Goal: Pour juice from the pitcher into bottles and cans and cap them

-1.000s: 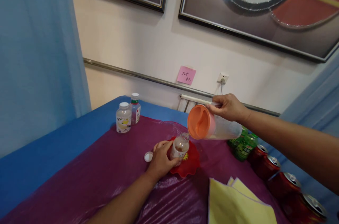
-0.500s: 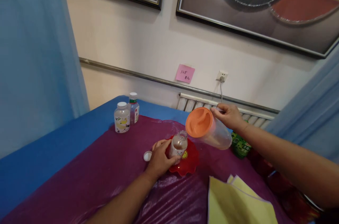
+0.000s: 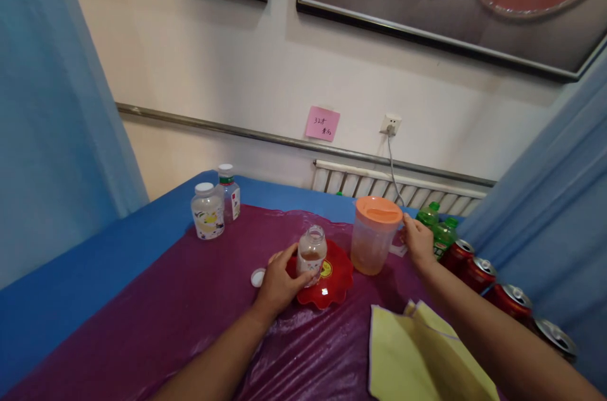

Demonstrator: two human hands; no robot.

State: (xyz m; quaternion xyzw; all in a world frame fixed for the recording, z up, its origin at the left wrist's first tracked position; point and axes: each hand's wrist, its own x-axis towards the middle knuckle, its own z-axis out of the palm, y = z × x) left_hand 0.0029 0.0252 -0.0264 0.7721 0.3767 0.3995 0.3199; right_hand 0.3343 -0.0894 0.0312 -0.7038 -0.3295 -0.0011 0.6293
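My left hand (image 3: 279, 281) is wrapped around an uncapped clear bottle (image 3: 312, 259), which has brownish liquid inside and stands upright over a red scalloped plate (image 3: 334, 290). A white cap (image 3: 258, 277) lies beside that hand on the purple cover. My right hand (image 3: 418, 241) grips the handle side of a translucent pitcher (image 3: 372, 246) with an orange lid (image 3: 379, 210). The pitcher is upright, with some yellowish liquid low in it, to the right of the plate. I cannot tell whether its base touches the table.
Two white-capped bottles, a wide one (image 3: 208, 214) and a slimmer one (image 3: 231, 198), stand at the back left. Green bottles (image 3: 444, 236) and several red cans (image 3: 478, 276) line the right edge. Folded yellow cloths (image 3: 417, 357) lie at the front right. Behind is a radiator (image 3: 348, 181).
My right hand has turned the pitcher from tilted over the bottle to upright and lowered it to the right. My left hand still holds the bottle. The view has shifted slightly.
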